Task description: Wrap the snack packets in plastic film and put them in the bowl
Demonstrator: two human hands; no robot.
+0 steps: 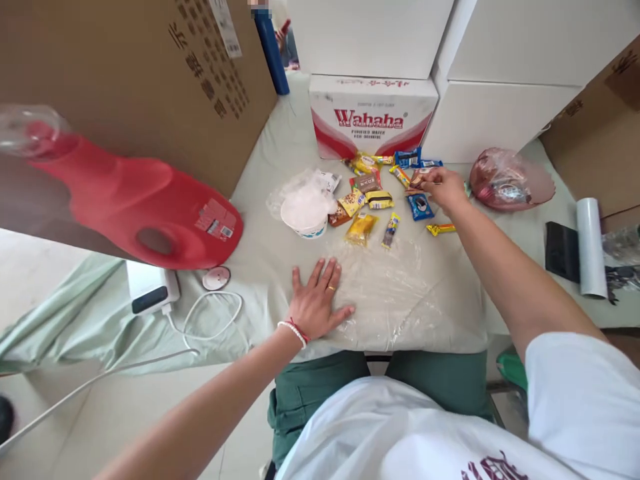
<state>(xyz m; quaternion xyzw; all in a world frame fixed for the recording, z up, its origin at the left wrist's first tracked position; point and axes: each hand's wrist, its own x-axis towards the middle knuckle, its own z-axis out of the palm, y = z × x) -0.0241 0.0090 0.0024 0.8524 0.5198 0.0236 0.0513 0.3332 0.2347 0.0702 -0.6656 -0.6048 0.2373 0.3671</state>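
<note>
My left hand [314,305] lies flat on the cloth-covered table, fingers spread, beside a sheet of clear plastic [400,287]. At the back right, my right hand [447,189] pinches a small brown snack packet [420,177] between thumb and fingers. Just below that packet lies a blue snack packet [420,207], with another blue packet [407,158] behind. Several wrapped snacks are spread to the left, among them a yellow packet [361,229], a slim stick packet [391,231] and a brown-and-red packet [366,183]. A white paper bowl [305,217] with crumpled clear plastic stands beside them.
A pink glass bowl [537,187] holds wrapped items at the right. Behind the snacks stands a Wahaha carton [373,120]. A large red bottle [150,207], a white power bank [150,287] and its cable are on the left. A white roll [592,247] lies far right.
</note>
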